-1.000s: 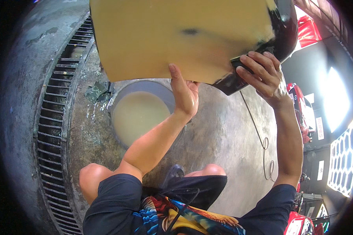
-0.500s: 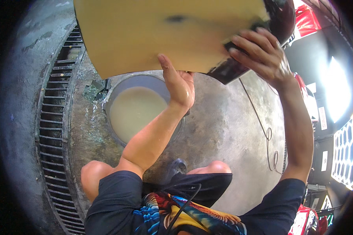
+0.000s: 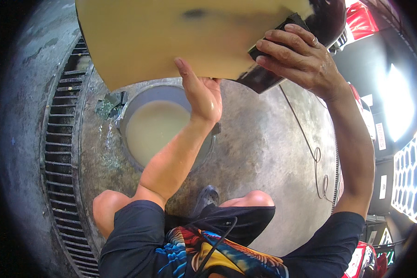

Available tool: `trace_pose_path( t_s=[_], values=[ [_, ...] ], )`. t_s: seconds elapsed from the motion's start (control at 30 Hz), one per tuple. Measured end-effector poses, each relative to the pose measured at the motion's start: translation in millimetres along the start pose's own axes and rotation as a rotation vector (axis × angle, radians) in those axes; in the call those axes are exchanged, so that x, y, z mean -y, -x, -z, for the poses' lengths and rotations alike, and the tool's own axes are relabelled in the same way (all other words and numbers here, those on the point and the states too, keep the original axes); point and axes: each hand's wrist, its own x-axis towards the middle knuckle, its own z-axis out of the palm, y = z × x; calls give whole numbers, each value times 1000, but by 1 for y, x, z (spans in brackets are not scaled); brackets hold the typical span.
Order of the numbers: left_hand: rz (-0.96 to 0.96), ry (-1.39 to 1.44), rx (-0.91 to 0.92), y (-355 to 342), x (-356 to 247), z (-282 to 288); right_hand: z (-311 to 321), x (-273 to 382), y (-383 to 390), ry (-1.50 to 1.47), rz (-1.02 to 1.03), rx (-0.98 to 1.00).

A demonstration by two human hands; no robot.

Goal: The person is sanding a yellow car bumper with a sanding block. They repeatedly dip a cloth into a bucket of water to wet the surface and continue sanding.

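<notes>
A large curved panel (image 3: 143, 46), mostly tan with glossy black at its right end, fills the upper part of the head view. Its top runs out of the picture. My left hand (image 3: 203, 95) grips the panel's lower edge, thumb flat on the tan face and fingers tucked behind. Against the face at the right, my right hand (image 3: 303, 58) presses a dark sanding block (image 3: 293, 21), fingers laid across it. The block lies near where tan meets black. A dark smudge (image 3: 194, 13) marks the tan surface higher up.
Below the panel stands a round bucket (image 3: 158, 89) of cloudy water, partly behind my left forearm. Crumpled dark green sheets (image 3: 111, 105) lie at its left side. A metal drain grate (image 3: 60, 155) runs along the left; a thin cable (image 3: 305, 129) trails over the concrete at right.
My right hand has slid up and to the left over the panel with the block, which shows more fully now. The panel and my left hand have shifted slightly left and up in view.
</notes>
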Motion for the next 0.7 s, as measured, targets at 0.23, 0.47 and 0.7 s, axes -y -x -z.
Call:
trace_pose_path(
  t_s=[0.23,0.47,0.7],
  values=[
    [31,3,-12,0,1,1,-1,2,2,19,2,10],
    [11,-10,-6,-2,0,2,1,-1,-4,32,25,57],
    [33,22,-28,-2,0,2,2,-4,-6,8,51,112]
  ],
)
